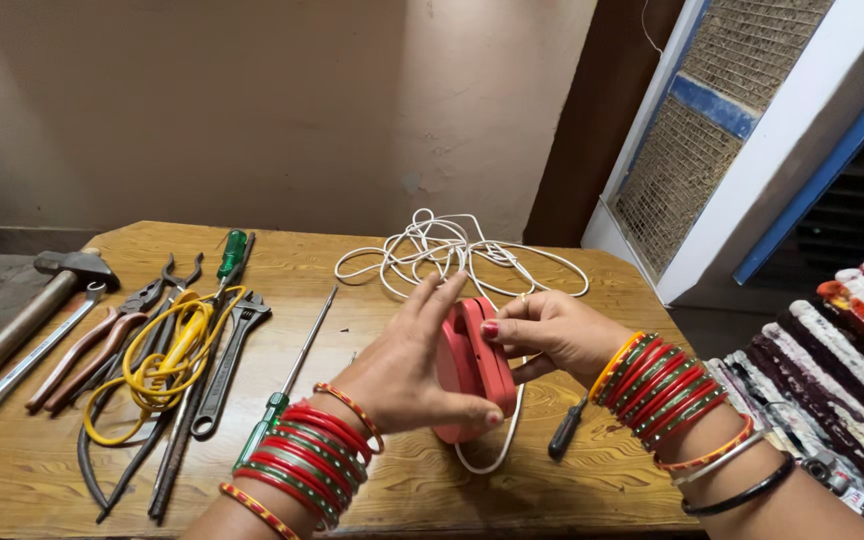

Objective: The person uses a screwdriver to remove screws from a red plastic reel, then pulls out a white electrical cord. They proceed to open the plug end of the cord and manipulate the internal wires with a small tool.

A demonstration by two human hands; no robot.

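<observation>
Both wrists, stacked with red and green bangles, fill the near edge of the view. Between the hands stands a pink case, an oval shell made of two halves, held edge-up just above the table. Its long axis runs roughly up and down and slightly away from the person, with the seam between the halves facing the camera.

Flat against the case's left face lies the left hand: fingers spread and nearly straight, thumb curled under the lower rim, so it cradles rather than clamps. On the other side, the right hand pinches the upper edge near the seam with curled fingertips, thumb pressing on the rim. Both hands touch the case; the right one has the closer hold on the seam.

Beyond the fingers a white cord lies in a loose tangle, and one loop of it runs down under the case toward the person. Just right of the case's lower end lies a small black-handled screwdriver.

Well left of the left hand lie a hammer, a spanner, pliers, a yellow wire coil, a wrench and two green-handled screwdrivers.
</observation>
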